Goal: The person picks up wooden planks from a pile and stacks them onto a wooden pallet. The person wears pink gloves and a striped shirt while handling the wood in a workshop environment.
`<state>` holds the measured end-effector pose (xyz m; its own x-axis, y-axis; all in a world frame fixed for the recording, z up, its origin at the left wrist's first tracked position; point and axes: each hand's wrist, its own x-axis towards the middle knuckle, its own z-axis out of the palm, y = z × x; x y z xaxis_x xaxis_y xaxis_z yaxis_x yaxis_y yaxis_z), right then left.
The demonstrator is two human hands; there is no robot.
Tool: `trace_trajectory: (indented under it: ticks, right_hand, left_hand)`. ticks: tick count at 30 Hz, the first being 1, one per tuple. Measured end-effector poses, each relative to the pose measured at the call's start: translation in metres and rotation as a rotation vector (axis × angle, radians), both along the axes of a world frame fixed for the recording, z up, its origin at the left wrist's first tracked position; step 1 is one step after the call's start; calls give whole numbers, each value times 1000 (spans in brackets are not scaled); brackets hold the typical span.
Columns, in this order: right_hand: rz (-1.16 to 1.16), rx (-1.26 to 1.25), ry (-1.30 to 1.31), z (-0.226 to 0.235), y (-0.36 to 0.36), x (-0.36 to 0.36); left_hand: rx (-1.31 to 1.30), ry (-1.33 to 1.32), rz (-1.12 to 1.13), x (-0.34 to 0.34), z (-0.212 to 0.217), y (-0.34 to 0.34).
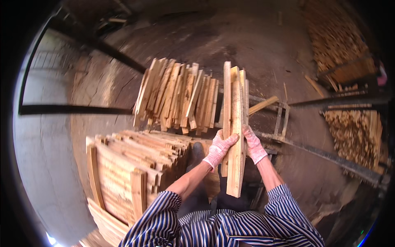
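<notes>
Between my two hands stands a small bundle of wooden slats (236, 123), held lengthwise away from my body, with the near end of one slat lower than the others. My left hand (221, 147), in a pink-and-white knit glove, grips the bundle's left side with the thumb over the top. On the opposite side my right hand (254, 144), gloved alike, presses against the slats; its fingers are partly hidden. To the left of the bundle, a row of loose slats (177, 94) lies side by side, their ends uneven.
A wooden crate stacked with slats (117, 173) stands at my near left. Beyond my right hand runs a metal frame (284, 121) with a loose slat (263, 106) across it. Large wood piles (356, 140) stand at the far right. A dark bar (74, 109) crosses the left side.
</notes>
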<state>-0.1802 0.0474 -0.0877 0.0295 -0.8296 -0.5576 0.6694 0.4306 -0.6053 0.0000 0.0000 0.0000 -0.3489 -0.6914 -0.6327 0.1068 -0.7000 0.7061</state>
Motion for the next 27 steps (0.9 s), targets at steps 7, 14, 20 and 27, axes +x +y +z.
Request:
trace_trajectory:
  ticks: [7, 14, 20, 27]
  right_hand:
    - [108, -352, 119, 133, 1, 103]
    - [188, -660, 249, 304, -41, 200]
    - [370, -920, -238, 416, -48, 315]
    - [925, -1099, 150, 398, -22, 488]
  left_hand:
    - [-431, -610, -153, 103, 138, 30]
    - [-560, -651, 304, 165, 312, 17]
    - [-990, -267, 635, 285, 420, 57]
    - [-868, -445, 541, 490, 355, 135]
